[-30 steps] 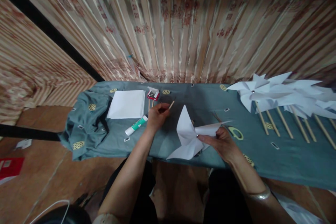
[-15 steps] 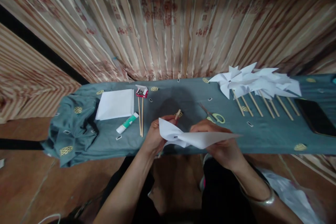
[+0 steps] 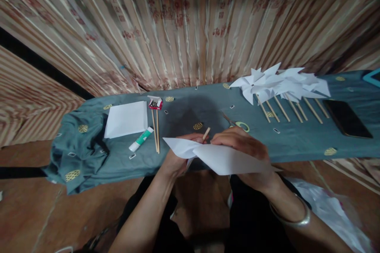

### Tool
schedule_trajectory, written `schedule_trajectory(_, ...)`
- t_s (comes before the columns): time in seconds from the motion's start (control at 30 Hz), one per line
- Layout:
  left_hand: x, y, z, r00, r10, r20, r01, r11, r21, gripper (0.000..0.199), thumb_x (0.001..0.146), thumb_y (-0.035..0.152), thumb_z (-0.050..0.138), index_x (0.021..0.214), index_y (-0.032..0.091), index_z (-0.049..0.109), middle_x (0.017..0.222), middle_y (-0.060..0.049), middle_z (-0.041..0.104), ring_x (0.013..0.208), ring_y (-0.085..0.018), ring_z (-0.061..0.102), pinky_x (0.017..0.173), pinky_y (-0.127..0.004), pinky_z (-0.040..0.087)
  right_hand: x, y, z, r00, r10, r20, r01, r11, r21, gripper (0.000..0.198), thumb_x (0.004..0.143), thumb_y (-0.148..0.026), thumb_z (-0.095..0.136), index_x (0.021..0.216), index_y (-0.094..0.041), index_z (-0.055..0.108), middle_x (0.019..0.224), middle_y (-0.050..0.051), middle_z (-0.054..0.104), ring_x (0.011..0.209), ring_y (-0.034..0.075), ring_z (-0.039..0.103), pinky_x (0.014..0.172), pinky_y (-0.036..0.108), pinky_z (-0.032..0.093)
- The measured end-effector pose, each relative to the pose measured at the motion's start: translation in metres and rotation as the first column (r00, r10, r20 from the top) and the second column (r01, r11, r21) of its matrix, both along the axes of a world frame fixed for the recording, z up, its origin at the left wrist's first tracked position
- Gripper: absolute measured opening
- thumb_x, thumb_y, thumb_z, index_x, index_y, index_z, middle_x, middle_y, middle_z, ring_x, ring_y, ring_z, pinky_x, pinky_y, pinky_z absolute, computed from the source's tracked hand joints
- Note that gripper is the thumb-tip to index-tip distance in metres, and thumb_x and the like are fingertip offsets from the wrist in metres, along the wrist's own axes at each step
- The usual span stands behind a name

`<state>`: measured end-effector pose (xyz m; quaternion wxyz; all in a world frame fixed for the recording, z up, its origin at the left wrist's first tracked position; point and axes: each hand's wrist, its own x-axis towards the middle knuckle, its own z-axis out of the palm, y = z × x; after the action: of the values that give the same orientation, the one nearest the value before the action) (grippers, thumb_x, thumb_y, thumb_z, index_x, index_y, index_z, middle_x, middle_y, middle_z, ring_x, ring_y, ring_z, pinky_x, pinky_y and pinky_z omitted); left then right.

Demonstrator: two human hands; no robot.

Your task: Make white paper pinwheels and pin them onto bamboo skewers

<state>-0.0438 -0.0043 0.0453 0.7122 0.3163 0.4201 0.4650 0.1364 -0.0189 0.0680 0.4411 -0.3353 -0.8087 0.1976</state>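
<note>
A white paper pinwheel (image 3: 222,159) is held over the front edge of the cloth-covered table, its blades turned edgewise to me. My left hand (image 3: 173,165) is closed around it from the left, mostly behind the paper. The tip of a wooden stick (image 3: 206,133) pokes up between my two hands, by the left fingers. My right hand (image 3: 243,142) is curled at the pinwheel's right side, its fingertips near the stick tip; a long blade hides part of it. Just beyond the right fingers lie scissors with pale green handles (image 3: 242,126).
On the left are a stack of white paper (image 3: 126,120), a glue stick (image 3: 141,139), two wooden sticks (image 3: 157,132) and a small red box of metal pins (image 3: 155,103). Several finished pinwheels (image 3: 267,85) lie at the back right, beside a black phone (image 3: 347,118). A pleated curtain (image 3: 178,27) hangs behind.
The pinwheel has turned and tilted, its left blade now reaching further left. My right fingers have come closer to the stick tip. The whole view has shifted slightly.
</note>
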Motion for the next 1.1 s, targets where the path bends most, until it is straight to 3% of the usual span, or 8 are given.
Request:
schedule_trajectory(0.3,-0.006,-0.008,-0.003,0.998,-0.032,-0.046,0.035,0.997,0.067,0.021,0.053,0.03,0.084,0.065,0.015,0.077,0.075,-0.008,0.072,0.075,-0.021,0.065,0.069,-0.029,0.052,0.001,-0.003,0.007,1.0,-0.001,-0.028,0.002,1.0,0.003,0.019,0.09,-0.024,0.062,0.109,-0.026,0.061,0.099,0.002,0.073,0.093,0.018,0.065,0.081,0.033,0.052)
schedule_trajectory(0.47,-0.008,-0.01,-0.003,0.997,-0.017,-0.077,0.021,0.999,0.049,0.024,0.052,0.033,0.084,0.066,0.014,0.077,0.07,-0.008,0.071,0.078,-0.023,0.066,0.072,-0.031,0.053,0.001,-0.003,0.007,1.0,0.02,-0.016,-0.02,1.0,-0.011,0.017,0.093,-0.029,0.058,0.109,-0.024,0.062,0.099,0.004,0.073,0.095,0.019,0.065,0.084,0.034,0.052)
schedule_trajectory(0.63,-0.009,-0.011,-0.006,0.997,-0.012,-0.082,0.014,1.0,0.024,0.029,0.05,0.035,0.086,0.07,0.015,0.078,0.078,-0.009,0.075,0.081,-0.026,0.068,0.078,-0.035,0.054,0.0,-0.002,0.005,1.0,0.012,0.001,-0.012,1.0,-0.028,0.022,0.088,-0.031,0.065,0.109,-0.025,0.064,0.1,0.003,0.074,0.096,0.02,0.066,0.082,0.035,0.053)
schedule_trajectory(0.9,-0.011,-0.015,-0.008,0.999,-0.034,-0.038,0.035,0.999,0.034,0.041,0.048,0.046,0.088,0.072,0.016,0.078,0.079,-0.009,0.075,0.079,-0.026,0.069,0.081,-0.038,0.055,-0.004,-0.003,0.007,1.0,-0.009,-0.028,0.007,0.998,-0.067,0.017,0.09,-0.03,0.062,0.106,-0.026,0.064,0.098,0.002,0.074,0.094,0.02,0.067,0.083,0.035,0.053)
schedule_trajectory(1.1,-0.012,-0.017,-0.008,0.999,-0.036,0.008,0.036,0.999,-0.008,0.035,0.048,0.038,0.088,0.072,0.015,0.076,0.076,-0.008,0.073,0.08,-0.026,0.069,0.082,-0.038,0.055,-0.005,-0.002,0.006,0.999,-0.013,-0.041,0.011,0.998,-0.063,0.016,0.089,-0.029,0.064,0.104,-0.025,0.064,0.095,0.002,0.074,0.092,0.019,0.066,0.081,0.034,0.053)
